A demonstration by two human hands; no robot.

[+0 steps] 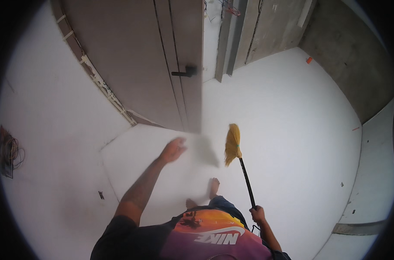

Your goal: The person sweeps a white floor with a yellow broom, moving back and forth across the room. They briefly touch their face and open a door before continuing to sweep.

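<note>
My right hand (257, 214) grips the black handle (247, 182) of a broom low on the right. The broom's straw head (232, 144) is fanned out and points away from me over the white floor; I cannot tell whether it touches the floor. My left hand (174, 150) reaches forward, slightly blurred, with nothing visible in it and its fingers loosely bent and apart. Just beyond it is the lower edge of a brown door panel (128, 65). A black lever handle (184, 71) sits near that door's right edge, apart from my hand.
Bare grey wall panels (271, 29) and metal channels (225, 42) stand at the back. A small orange object (309, 60) lies by the far wall. Loose wires (12, 152) come from a wall opening at far left. My bare foot (214, 188) is on the floor.
</note>
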